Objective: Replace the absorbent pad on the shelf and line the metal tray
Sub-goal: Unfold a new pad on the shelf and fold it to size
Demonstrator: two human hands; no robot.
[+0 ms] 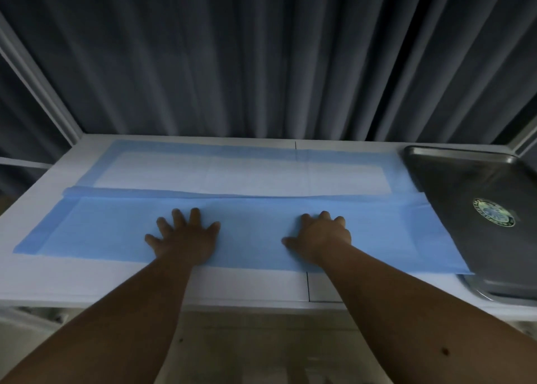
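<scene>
surface: white shelf (247, 285) | on it: blue absorbent pad (250, 180), half folded over, lying flat | metal tray (465, 186) just right of pad, edges touching

Blue-and-white pad (203, 235), white shelf (247, 288), grey metal tray (453, 186), dark curtain (261, 58)

A pad (250, 232) is lying across the shelf (151, 285), a tray (470, 186) sitting at its right, a curtain (261, 58) hanging behind.

text: none legible | metal tray (453, 186) | round green-and-white sticker (494, 212), lettering too blurred
</scene>
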